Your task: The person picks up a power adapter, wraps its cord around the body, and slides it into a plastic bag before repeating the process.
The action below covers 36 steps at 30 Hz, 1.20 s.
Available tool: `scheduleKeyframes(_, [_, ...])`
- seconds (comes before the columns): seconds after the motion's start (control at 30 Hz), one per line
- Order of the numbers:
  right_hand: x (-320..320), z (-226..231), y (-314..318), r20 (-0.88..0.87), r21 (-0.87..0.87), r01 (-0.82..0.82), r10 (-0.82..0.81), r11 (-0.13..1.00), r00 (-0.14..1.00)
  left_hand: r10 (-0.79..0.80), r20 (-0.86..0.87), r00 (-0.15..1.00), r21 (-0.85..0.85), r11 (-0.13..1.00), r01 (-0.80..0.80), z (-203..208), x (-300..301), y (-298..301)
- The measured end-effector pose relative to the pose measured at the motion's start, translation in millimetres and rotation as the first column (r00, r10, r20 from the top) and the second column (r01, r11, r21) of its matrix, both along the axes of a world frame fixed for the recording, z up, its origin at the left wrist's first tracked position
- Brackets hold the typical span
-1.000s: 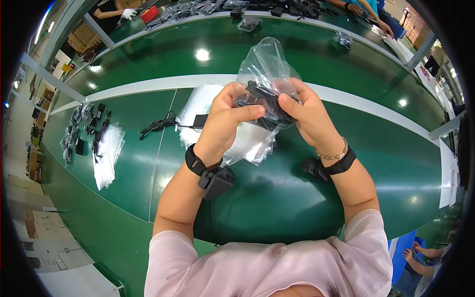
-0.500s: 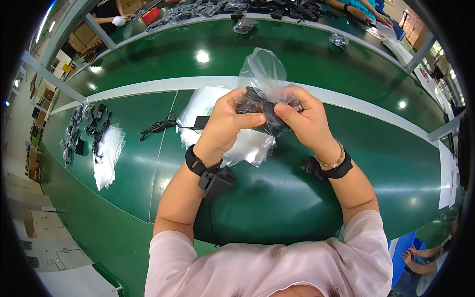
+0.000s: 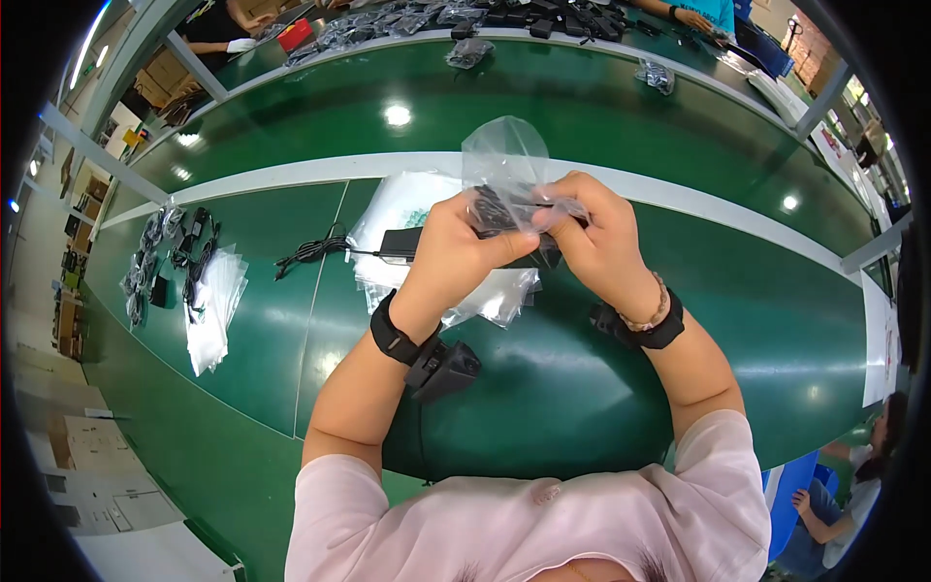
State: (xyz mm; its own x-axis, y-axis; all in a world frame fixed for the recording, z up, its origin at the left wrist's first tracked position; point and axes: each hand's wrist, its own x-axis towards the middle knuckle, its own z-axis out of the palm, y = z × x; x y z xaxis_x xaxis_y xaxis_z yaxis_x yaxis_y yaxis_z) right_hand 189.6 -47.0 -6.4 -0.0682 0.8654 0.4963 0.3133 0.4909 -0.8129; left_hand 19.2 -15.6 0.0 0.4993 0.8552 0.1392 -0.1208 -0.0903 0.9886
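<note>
Both hands are working together above the green worktop (image 3: 543, 388), raised over the pile of bags. Left hand (image 3: 456, 254) is clamping a black adapter (image 3: 497, 211) with its cable, fingers closed round it. Right hand (image 3: 593, 233) is pinching the clear plastic bag (image 3: 506, 153) shut around that adapter; the bag's top is sticking up loose behind the fingers.

Risks, as judged: thin film is bunching between the two hands, so a hard pull could be tearing it or popping the adapter back out. The cable looks only partly tucked in, so it could be snagging on the bag mouth. A slip of either grip would be dropping the adapter onto the pile of bags (image 3: 417, 209) right beneath.

Left of that pile, a second black adapter (image 3: 400, 242) with coiled cord (image 3: 310, 252) is lying loose. Farther left, more bagged items (image 3: 215, 301).
</note>
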Motion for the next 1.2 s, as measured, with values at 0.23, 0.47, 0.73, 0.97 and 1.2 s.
scheduleKeyframes(0.23, [-3,-1,5,0.120,0.286,-0.017,-0.018,0.958,0.993,-0.069,0.258,0.964,-0.119,0.988,0.103,-3,-1,4])
scheduleKeyframes(0.47, [1,-5,10,0.211,0.512,0.044,-0.175,0.858,0.962,0.044,0.343,0.938,-0.275,0.960,0.055,0,10,-7])
scheduleKeyframes(0.73, [-14,-13,1,-0.059,-0.036,0.050,-0.052,0.998,0.997,0.288,0.286,0.914,-0.163,0.955,-0.250,-1,14,-12])
scheduleKeyframes(0.97, [-5,-12,13,-0.686,-0.366,-0.349,0.003,0.863,0.727,0.324,0.224,0.919,0.226,0.900,-0.372,-21,14,-4])
scheduleKeyframes(1.2, [0,9,10,-0.793,-0.503,-0.597,-0.059,0.625,0.607,0.333,0.139,0.932,0.522,0.775,-0.355,-10,6,-16])
